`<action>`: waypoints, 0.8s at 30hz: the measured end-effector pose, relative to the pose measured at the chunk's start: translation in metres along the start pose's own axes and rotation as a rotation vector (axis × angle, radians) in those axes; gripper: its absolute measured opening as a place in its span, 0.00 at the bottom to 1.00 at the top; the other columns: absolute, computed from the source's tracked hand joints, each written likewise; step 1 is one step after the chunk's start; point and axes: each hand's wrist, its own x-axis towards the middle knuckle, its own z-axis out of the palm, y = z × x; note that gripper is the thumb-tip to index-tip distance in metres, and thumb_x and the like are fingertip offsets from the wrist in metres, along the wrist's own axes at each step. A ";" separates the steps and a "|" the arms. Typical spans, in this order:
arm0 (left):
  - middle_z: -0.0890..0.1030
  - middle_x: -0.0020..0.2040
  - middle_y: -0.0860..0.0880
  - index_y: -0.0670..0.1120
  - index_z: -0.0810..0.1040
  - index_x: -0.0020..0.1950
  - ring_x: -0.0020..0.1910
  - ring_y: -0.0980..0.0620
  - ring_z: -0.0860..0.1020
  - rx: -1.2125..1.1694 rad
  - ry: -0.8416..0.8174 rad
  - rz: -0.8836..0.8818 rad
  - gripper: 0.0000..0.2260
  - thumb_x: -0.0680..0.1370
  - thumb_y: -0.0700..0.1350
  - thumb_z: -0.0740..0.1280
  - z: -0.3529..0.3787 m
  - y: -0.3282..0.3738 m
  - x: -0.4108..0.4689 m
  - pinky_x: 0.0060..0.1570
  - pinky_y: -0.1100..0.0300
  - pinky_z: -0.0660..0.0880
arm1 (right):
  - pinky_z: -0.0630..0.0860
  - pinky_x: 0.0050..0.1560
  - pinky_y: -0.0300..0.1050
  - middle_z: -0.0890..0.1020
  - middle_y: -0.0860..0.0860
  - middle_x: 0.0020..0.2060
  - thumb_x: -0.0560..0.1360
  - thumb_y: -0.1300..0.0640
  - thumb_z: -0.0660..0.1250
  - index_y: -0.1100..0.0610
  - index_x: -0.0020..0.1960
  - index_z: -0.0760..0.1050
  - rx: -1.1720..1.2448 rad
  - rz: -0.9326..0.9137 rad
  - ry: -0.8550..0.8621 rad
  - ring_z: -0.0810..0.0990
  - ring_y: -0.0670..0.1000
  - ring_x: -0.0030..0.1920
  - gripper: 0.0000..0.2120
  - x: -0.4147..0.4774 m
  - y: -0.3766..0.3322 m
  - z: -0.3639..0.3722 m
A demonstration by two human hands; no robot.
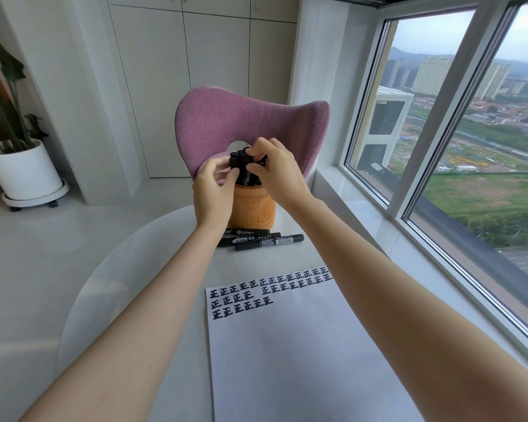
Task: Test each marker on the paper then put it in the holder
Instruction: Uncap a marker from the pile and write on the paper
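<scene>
An orange-brown embossed holder stands at the table's far side, packed with several upright black markers. My left hand is at the holder's left, its fingers curled against the marker bundle. My right hand reaches over the top, fingertips pinching the marker caps. Three black markers lie flat on the table just in front of the holder. Closer to me lies a white paper with rows of black test characters along its top.
A pink chair stands right behind the holder. The round white table curves away at the left. A large window and sill run along the right. A potted plant stands on the floor at far left.
</scene>
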 end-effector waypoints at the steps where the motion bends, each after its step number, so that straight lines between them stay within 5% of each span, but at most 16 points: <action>1: 0.81 0.57 0.49 0.45 0.76 0.60 0.52 0.56 0.79 0.003 -0.020 0.002 0.14 0.75 0.41 0.68 0.000 0.000 0.000 0.53 0.63 0.76 | 0.75 0.49 0.53 0.76 0.56 0.51 0.75 0.65 0.66 0.62 0.53 0.75 0.019 0.008 -0.003 0.75 0.52 0.46 0.07 0.000 0.001 -0.001; 4: 0.77 0.60 0.52 0.55 0.71 0.62 0.57 0.54 0.76 0.120 -0.080 0.069 0.22 0.71 0.46 0.72 0.001 0.000 -0.002 0.54 0.58 0.74 | 0.74 0.51 0.44 0.73 0.56 0.52 0.73 0.66 0.67 0.61 0.56 0.78 0.092 0.030 0.041 0.73 0.50 0.47 0.12 -0.001 0.006 -0.002; 8: 0.72 0.59 0.50 0.55 0.73 0.62 0.58 0.51 0.74 0.306 -0.048 0.192 0.21 0.71 0.46 0.72 0.003 0.006 0.001 0.56 0.53 0.74 | 0.71 0.49 0.36 0.70 0.51 0.52 0.71 0.64 0.71 0.59 0.61 0.73 0.231 0.133 0.125 0.72 0.46 0.49 0.19 -0.012 0.014 0.003; 17: 0.73 0.61 0.52 0.57 0.72 0.64 0.59 0.48 0.75 0.367 -0.111 0.272 0.22 0.74 0.39 0.68 0.000 0.001 0.004 0.56 0.46 0.76 | 0.69 0.44 0.32 0.73 0.52 0.46 0.72 0.62 0.72 0.60 0.52 0.78 0.188 0.109 0.168 0.71 0.44 0.39 0.10 -0.014 0.016 0.005; 24: 0.75 0.60 0.50 0.53 0.75 0.63 0.56 0.49 0.77 0.321 -0.085 0.289 0.18 0.75 0.39 0.67 -0.002 0.002 0.004 0.55 0.49 0.77 | 0.74 0.51 0.46 0.68 0.51 0.50 0.73 0.61 0.71 0.57 0.60 0.78 0.108 0.103 0.066 0.71 0.48 0.45 0.15 -0.014 0.013 0.006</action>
